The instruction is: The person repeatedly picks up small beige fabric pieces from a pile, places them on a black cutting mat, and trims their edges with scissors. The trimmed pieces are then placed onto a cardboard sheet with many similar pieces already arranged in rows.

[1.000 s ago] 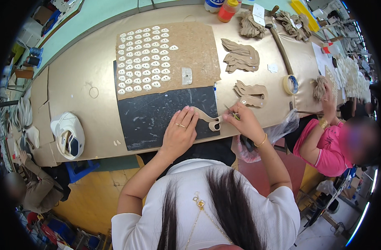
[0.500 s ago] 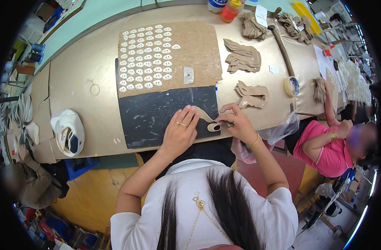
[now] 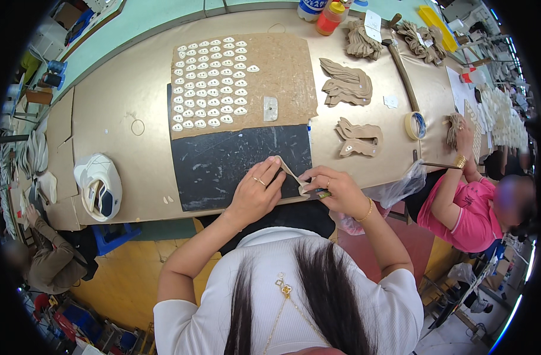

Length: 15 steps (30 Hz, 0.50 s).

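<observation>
A curved tan piece, like a cut shoe part, stretches between my hands over the near part of the black mat. My left hand has its fingertips on the far end, the thumb side toward the piece. With thumb and fingers, my right hand pinches the near end, which is folded or tilted up. A slim green tool shows in the right hand's grip; its tip is hidden. Beyond the mat, small white oval pieces with dark holes lie in rows on a brown board.
Stacked tan pieces, a tape roll and a hammer lie on the right. A white shoe rests at left. Bottles stand at the back. Co-workers sit on both sides; one, in pink, handles tan pieces.
The tan piece's near end has turned up from lying flat, and its white oval no longer shows. My right hand has come lower and closer in. The co-worker at right reaches with both arms.
</observation>
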### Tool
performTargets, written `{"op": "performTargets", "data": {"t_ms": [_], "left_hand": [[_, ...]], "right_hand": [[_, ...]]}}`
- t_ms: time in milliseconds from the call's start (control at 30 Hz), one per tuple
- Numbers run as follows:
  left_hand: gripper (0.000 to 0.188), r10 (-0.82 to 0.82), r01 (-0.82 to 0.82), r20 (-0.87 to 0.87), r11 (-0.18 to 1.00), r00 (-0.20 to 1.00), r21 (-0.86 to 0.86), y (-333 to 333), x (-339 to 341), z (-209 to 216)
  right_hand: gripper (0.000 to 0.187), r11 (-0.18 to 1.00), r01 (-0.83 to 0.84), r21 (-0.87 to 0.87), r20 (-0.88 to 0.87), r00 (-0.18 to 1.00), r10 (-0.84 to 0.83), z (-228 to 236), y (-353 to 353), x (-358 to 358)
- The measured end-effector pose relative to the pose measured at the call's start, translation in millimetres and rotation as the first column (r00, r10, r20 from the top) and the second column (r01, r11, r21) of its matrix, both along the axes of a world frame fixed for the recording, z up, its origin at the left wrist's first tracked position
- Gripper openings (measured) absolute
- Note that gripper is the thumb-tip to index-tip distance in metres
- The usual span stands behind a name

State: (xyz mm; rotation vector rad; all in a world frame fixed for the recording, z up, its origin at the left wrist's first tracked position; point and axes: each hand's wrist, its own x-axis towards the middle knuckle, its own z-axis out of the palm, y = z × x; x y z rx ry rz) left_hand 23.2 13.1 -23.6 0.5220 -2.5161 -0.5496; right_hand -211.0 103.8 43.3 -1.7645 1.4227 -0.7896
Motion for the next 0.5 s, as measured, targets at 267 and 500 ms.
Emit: {"op": "performTargets", "data": {"t_ms": [267, 500], "left_hand": [[0.045, -0.128, 0.128, -0.038, 0.992, 0.991, 0.016, 2, 3, 1], [0.052, -0.233, 0.236, -0.061, 0.97, 0.97, 0.049, 4, 7, -2]], "right_hand": [[0.035, 0.993, -0.018, 0.115, 0.049, 0.999, 0.013, 0, 9, -2], [0.037, 0.992, 0.018, 0.123, -0.002, 1.0, -0.018, 11, 18, -2]]}}
